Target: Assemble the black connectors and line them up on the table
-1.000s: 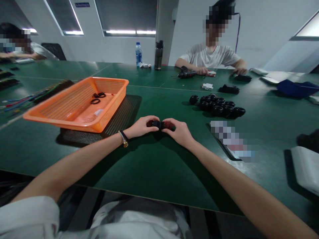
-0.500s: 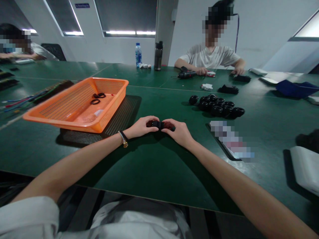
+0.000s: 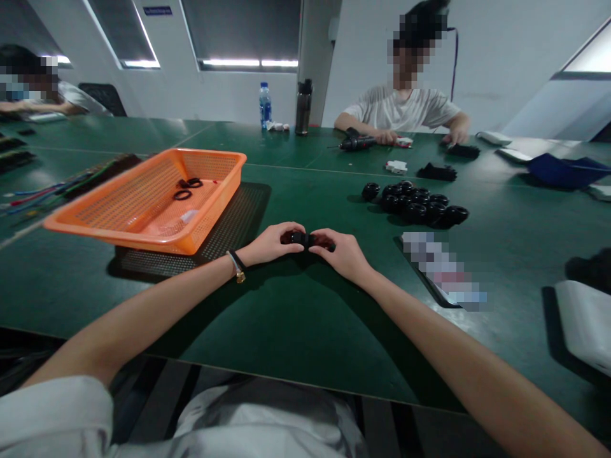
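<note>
A small black part (image 3: 299,238) is held between my two hands, just above the green table (image 3: 286,318). My left hand (image 3: 275,242) grips its left side between thumb and fingers. On its right side my right hand (image 3: 340,250) is closed in the same way. The fingers cover much of the part, so its full shape is hidden. Beyond my right hand lies a group of round black pieces (image 3: 415,205). To the left of my left hand stands an orange basket (image 3: 200,236) with a few black rings (image 3: 182,195) in it.
A phone-like flat object (image 3: 436,270) lies right of my right hand. At the right edge is a white object (image 3: 585,321). Across the table a person (image 3: 403,111) sits by a black power tool (image 3: 356,141). Two bottles (image 3: 303,108) stand at the back.
The black part between my fingers has turned slightly. Both hands keep nearly the same place.
</note>
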`<action>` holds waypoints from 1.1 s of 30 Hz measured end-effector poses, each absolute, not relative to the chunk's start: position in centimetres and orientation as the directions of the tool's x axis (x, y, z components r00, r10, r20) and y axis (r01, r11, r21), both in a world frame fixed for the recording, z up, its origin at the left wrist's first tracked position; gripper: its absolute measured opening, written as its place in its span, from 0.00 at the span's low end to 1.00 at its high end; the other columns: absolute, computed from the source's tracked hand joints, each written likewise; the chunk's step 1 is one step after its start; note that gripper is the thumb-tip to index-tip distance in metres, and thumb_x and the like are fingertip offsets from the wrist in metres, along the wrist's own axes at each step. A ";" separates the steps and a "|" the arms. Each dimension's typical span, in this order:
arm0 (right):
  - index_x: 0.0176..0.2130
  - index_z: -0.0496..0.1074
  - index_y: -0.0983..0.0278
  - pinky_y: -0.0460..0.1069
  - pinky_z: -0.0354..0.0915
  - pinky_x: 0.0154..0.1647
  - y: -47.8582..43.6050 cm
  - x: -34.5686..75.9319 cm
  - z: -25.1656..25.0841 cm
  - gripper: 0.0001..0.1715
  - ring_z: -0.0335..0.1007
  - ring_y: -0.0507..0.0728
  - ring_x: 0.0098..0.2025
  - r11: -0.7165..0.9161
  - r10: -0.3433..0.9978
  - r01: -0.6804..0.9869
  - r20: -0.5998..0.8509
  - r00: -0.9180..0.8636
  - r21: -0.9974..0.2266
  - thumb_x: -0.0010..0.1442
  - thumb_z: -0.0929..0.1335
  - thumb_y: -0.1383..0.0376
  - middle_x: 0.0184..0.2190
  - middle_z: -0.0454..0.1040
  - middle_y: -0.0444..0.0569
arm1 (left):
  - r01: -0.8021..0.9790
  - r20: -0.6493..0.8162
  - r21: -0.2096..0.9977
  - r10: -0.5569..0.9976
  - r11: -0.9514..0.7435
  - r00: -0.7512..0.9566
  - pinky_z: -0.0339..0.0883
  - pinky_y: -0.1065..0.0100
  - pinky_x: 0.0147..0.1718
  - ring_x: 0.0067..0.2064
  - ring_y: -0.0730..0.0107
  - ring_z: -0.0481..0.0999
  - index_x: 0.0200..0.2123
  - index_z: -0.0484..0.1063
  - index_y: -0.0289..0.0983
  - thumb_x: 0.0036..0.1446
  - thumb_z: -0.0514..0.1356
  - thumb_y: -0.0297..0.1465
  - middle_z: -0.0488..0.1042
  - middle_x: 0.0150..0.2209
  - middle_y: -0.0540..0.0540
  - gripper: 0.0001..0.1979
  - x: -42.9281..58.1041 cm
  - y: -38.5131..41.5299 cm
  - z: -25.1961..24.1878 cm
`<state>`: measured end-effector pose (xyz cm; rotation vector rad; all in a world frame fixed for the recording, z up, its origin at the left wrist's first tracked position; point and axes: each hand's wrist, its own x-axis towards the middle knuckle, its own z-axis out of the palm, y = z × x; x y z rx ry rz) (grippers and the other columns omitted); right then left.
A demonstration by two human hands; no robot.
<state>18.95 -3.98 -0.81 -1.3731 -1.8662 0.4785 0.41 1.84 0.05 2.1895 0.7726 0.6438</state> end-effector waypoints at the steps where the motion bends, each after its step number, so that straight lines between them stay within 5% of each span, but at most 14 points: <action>1: 0.39 0.73 0.64 0.50 0.68 0.34 -4.0 19.0 -0.8 0.12 0.73 0.54 0.31 0.354 0.926 0.644 0.351 -0.139 -0.678 0.51 0.70 0.69 0.30 0.78 0.47 | 0.327 0.210 0.757 0.685 -0.565 0.697 0.65 0.65 0.41 0.40 0.66 0.71 0.43 0.68 0.34 0.49 0.60 0.36 0.72 0.40 0.45 0.18 0.4 1.8 0.0; 33: 0.38 0.71 0.62 0.50 0.67 0.34 -4.1 18.9 -0.8 0.13 0.71 0.53 0.30 0.373 0.916 0.679 0.369 -0.160 -0.633 0.49 0.69 0.71 0.28 0.75 0.44 | 0.305 0.220 0.769 0.681 -0.562 0.699 0.64 0.66 0.41 0.41 0.66 0.71 0.42 0.68 0.34 0.49 0.61 0.35 0.72 0.41 0.44 0.17 0.5 1.9 -0.1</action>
